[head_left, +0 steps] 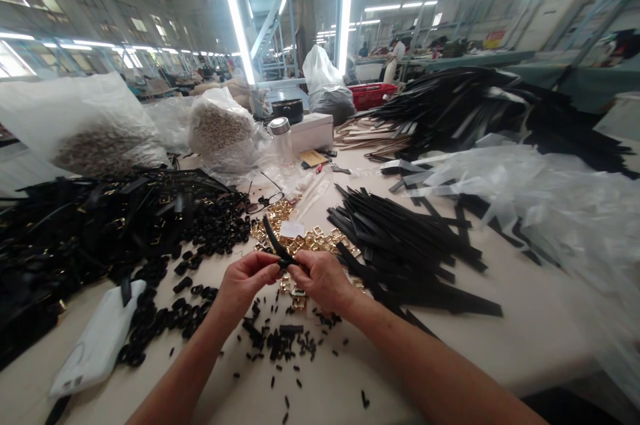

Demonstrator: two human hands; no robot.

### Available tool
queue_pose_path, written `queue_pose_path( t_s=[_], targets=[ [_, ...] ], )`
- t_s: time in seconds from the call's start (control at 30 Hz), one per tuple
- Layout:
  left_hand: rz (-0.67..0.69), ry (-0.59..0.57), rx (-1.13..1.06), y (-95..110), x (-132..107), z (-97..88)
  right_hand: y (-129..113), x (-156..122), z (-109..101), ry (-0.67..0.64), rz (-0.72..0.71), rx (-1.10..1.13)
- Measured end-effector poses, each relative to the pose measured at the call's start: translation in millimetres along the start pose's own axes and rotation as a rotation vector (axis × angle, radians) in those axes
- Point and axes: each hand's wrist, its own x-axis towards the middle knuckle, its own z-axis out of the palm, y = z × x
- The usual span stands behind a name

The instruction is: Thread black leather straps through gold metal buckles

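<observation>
You have two hands, one left hand [257,273] and one right hand [321,280], and one black strip [273,238] between them. On your table you can count one lidded bottle [282,138], one white box [319,133], one pair of glasses [271,200], one white device [97,348] and two see-through bags of pale pieces [220,128]. Behind, you see one red crate [373,97]. The gold buckles [318,237] overlap in dozens, and you cannot count the black loops [220,221], small black bits [285,345] or loose flat strips [395,228] exactly.
</observation>
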Motion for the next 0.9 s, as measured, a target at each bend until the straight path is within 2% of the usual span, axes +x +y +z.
queue_pose_path(
  t_s=[0.3,0.4,0.6,0.9],
  targets=[
    [0.038,0.065,-0.036,-3,2,2.2,-1,-2,2,-0.007,-0.082,0.013],
    [0.011,0.048,-0.054,-4,1,1.7,1,-2,4,-0.004,-0.076,0.111],
    [-0.046,0.016,-0.162,-11,2,2.7,7,-2,9,-0.124,-0.007,0.397],
    [0.038,0.022,0.0,-13,3,2.4,4,-1,9,-0.176,-0.035,0.423]
  ],
)
